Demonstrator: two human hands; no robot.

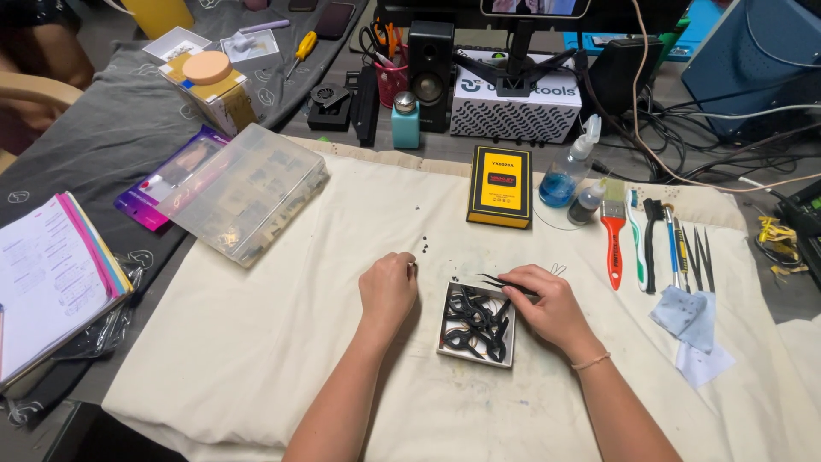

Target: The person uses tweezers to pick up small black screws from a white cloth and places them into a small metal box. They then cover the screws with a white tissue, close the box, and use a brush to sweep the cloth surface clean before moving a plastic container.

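My right hand [552,306] grips black tweezers [503,283], whose tips point left over a small open white box [451,318] filled with several black curved parts [477,323]. My left hand [389,287] rests on the cream cloth [274,342] just left of the box, its fingers curled shut around something tiny near the thumb; what it is I cannot tell. A few small dark specks [424,245] lie on the cloth above the hands.
A clear plastic parts case [244,190] lies at the upper left, a yellow-and-black box [500,185] behind the hands. Brushes, a toothbrush and tweezers [654,244] line the right. A blue spray bottle [566,178], speaker, cables and notebook [51,274] surround the cloth.
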